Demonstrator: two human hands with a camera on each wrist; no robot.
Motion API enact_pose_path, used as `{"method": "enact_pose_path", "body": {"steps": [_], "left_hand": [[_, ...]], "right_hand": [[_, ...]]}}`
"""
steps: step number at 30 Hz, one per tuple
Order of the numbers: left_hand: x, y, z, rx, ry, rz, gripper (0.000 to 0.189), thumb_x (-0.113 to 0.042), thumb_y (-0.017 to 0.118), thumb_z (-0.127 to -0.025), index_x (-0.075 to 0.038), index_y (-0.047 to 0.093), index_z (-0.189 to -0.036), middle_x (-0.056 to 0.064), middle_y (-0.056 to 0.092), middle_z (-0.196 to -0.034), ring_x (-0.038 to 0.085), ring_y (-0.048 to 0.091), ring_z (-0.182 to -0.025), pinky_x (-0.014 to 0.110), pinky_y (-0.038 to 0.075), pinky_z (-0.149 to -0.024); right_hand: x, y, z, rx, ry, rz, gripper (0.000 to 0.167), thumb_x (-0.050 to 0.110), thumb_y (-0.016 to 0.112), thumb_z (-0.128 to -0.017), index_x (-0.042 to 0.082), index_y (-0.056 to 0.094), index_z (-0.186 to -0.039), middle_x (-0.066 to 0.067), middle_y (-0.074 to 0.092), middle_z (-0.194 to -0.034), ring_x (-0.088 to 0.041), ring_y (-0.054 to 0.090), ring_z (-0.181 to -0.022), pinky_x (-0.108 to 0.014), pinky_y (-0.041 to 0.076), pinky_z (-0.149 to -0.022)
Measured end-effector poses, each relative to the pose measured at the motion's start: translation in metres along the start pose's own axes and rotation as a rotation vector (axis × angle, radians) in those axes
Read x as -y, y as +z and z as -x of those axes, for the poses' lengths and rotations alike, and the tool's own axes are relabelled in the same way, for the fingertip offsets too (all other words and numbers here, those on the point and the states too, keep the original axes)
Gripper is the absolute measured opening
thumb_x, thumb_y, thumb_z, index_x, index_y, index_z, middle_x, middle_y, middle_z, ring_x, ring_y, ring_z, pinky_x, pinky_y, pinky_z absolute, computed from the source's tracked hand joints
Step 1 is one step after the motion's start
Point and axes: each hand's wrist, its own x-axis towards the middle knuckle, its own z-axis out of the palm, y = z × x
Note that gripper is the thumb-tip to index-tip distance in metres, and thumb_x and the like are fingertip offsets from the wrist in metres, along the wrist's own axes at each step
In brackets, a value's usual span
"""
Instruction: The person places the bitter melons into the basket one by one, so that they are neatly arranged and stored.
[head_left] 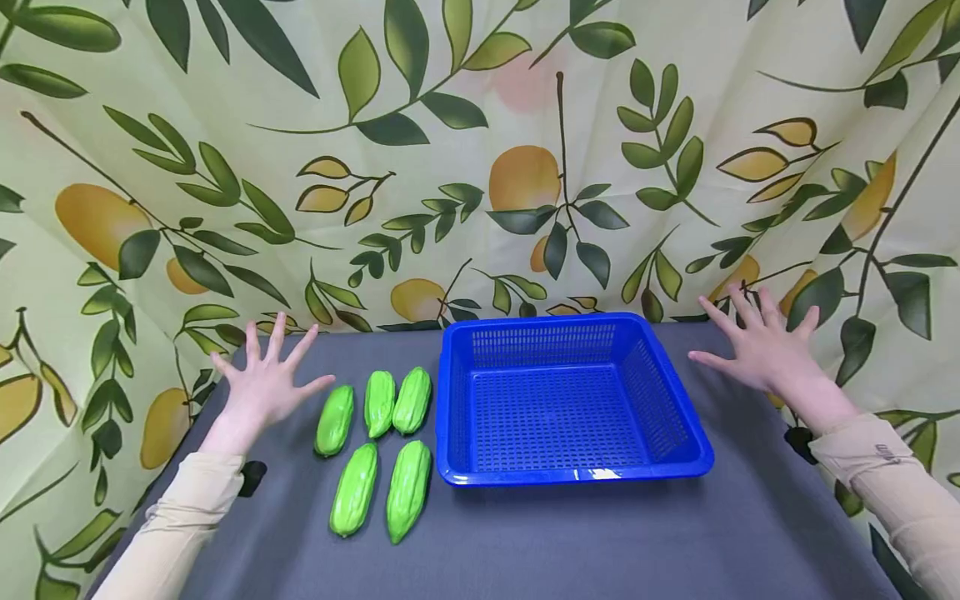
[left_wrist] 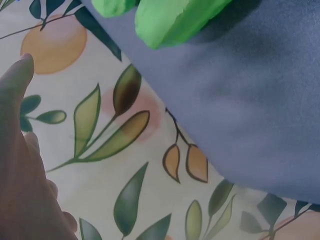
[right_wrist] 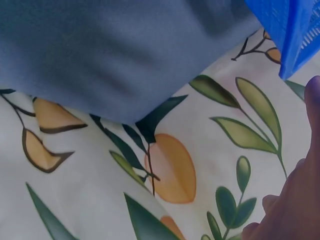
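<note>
In the head view my left hand (head_left: 264, 385) is held up with its fingers spread, left of several glossy green, ridged vegetables like bitter melons. Its thumb points toward the closest green vegetable (head_left: 334, 420), with nothing in its grasp. Two of these sit side by side behind, one of them a short vegetable (head_left: 379, 403); a longer, pointed vegetable (head_left: 408, 490) lies in front. To their right stands a blue plastic basket (head_left: 573, 477) with a bare mesh bottom. Beyond its right side my right hand (head_left: 767, 350) hovers, fingers splayed, touching nothing.
A grey-blue cloth (head_left: 570, 550) covers the table. Behind and at both sides hangs a curtain (head_left: 450, 167) printed with leaves and orange fruit. The left wrist view shows vegetable ends (left_wrist: 175, 20) near the table's edge; the right wrist view shows a basket corner (right_wrist: 290, 35).
</note>
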Motion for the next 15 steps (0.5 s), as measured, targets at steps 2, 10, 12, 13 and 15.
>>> {"method": "enact_pose_path", "body": {"steps": [2, 10, 12, 13, 15], "left_hand": [[-0.001, 0.0, 0.001, -0.001, 0.003, 0.002, 0.086, -0.073, 0.042, -0.085, -0.034, 0.007, -0.153, 0.019, -0.009, -0.159, 0.053, -0.02, -0.138, 0.086, -0.012, -0.085], [-0.004, -0.001, 0.013, -0.036, 0.016, 0.028, 0.085, -0.073, 0.042, -0.085, -0.037, 0.003, -0.152, 0.015, -0.015, -0.158, 0.052, -0.019, -0.138, 0.087, -0.008, -0.085], [-0.003, -0.003, 0.018, -0.046, 0.015, 0.039, 0.085, -0.071, 0.044, -0.085, -0.037, 0.003, -0.152, 0.014, -0.017, -0.158, 0.052, -0.02, -0.138, 0.088, -0.007, -0.085], [-0.003, -0.005, 0.019, -0.05, 0.018, 0.046, 0.086, -0.071, 0.044, -0.085, -0.037, 0.003, -0.152, 0.014, -0.017, -0.158, 0.052, -0.021, -0.138, 0.088, -0.007, -0.084], [-0.003, -0.006, 0.02, -0.053, 0.024, 0.057, 0.086, -0.071, 0.043, -0.086, -0.036, 0.002, -0.152, 0.014, -0.019, -0.158, 0.052, -0.021, -0.137, 0.088, -0.007, -0.084]], "right_hand": [[0.0, 0.0, 0.0, 0.004, 0.003, -0.005, 0.092, 0.073, 0.043, -0.084, 0.032, -0.002, -0.153, -0.02, -0.008, -0.158, -0.052, -0.012, -0.139, -0.083, -0.015, -0.089], [0.014, -0.008, 0.008, 0.037, -0.002, -0.054, 0.096, 0.073, 0.04, -0.085, 0.024, -0.006, -0.153, -0.024, -0.002, -0.157, -0.053, -0.01, -0.139, -0.083, -0.009, -0.092], [0.021, -0.011, 0.012, 0.044, -0.016, -0.07, 0.098, 0.073, 0.041, -0.085, 0.021, -0.006, -0.153, -0.024, -0.001, -0.157, -0.052, -0.009, -0.14, -0.083, -0.007, -0.094], [0.024, -0.012, 0.014, 0.047, -0.022, -0.077, 0.099, 0.073, 0.042, -0.085, 0.02, -0.006, -0.153, -0.024, 0.0, -0.157, -0.051, -0.008, -0.141, -0.082, -0.006, -0.095], [0.031, -0.013, 0.019, 0.046, -0.034, -0.084, 0.1, 0.072, 0.042, -0.085, 0.019, -0.006, -0.153, -0.024, 0.001, -0.157, -0.05, -0.006, -0.141, -0.082, -0.004, -0.095]]}}
